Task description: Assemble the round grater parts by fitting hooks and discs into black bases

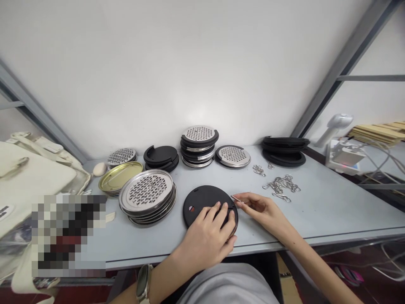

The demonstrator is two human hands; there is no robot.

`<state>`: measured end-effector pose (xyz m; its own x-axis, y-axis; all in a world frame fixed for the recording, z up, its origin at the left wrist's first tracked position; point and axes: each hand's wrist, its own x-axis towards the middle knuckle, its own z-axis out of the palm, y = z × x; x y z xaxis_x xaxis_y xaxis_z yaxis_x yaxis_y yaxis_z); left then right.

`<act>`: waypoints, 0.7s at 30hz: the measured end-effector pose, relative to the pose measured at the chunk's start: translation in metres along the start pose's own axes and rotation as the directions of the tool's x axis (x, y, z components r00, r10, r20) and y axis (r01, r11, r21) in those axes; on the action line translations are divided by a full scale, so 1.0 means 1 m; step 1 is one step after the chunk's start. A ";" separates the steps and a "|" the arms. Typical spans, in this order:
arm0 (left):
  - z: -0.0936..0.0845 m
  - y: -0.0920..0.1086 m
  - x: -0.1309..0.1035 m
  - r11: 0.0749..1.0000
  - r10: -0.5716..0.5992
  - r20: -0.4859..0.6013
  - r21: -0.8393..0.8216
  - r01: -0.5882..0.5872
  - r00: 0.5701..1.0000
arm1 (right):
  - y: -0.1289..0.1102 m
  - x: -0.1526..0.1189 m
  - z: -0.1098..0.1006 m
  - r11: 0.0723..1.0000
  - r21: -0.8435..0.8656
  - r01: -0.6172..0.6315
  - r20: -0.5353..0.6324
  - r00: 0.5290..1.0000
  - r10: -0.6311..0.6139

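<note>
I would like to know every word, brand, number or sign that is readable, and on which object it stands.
No text is readable.
Black round holder under the left hand: red-and-white mark, too small to read.
Cream bag: dark marks on a pale patch, too blurred.
Any text in the pixelated area is hidden.

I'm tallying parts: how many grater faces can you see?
4: the front-left disc, the back-left disc behind the gold plate, the disc atop the tall centre stack, and the disc right of that stack. More may be hidden within the stacks.
</note>
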<state>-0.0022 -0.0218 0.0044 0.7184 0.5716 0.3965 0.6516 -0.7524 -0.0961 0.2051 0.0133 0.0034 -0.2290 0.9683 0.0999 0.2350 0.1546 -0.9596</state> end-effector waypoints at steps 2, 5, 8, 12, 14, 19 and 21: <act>0.000 0.000 0.000 1.000 -0.001 0.003 0.000 0.001 1.000 | -0.003 -0.001 0.000 1.000 -0.008 -0.002 0.016 1.000 0.002; 0.000 0.000 0.000 1.000 0.001 0.010 -0.005 -0.001 1.000 | -0.004 -0.001 0.000 1.000 -0.029 0.003 0.026 1.000 -0.002; -0.001 0.000 0.000 1.000 0.002 0.018 -0.014 -0.002 1.000 | -0.004 -0.001 -0.001 0.998 -0.056 0.028 0.030 0.999 -0.026; -0.001 0.000 0.001 1.000 0.001 0.013 -0.013 -0.001 1.000 | 0.001 -0.001 -0.004 0.994 -0.090 0.057 0.024 0.998 -0.055; -0.001 0.000 0.001 1.000 -0.001 0.002 -0.009 0.001 1.000 | 0.005 -0.001 -0.005 0.994 -0.102 0.047 0.012 0.999 -0.046; -0.002 0.000 0.001 1.000 -0.001 0.002 -0.004 0.001 1.000 | 0.012 0.000 -0.005 0.997 -0.055 0.046 -0.041 0.998 -0.049; -0.002 0.000 0.000 1.000 0.003 0.006 -0.004 -0.003 1.000 | 0.011 0.000 -0.004 0.998 -0.024 0.053 -0.056 0.997 -0.054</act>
<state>-0.0021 -0.0224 0.0061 0.7218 0.5713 0.3907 0.6485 -0.7554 -0.0935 0.2116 0.0157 -0.0064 -0.1880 0.9680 0.1661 0.2457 0.2101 -0.9463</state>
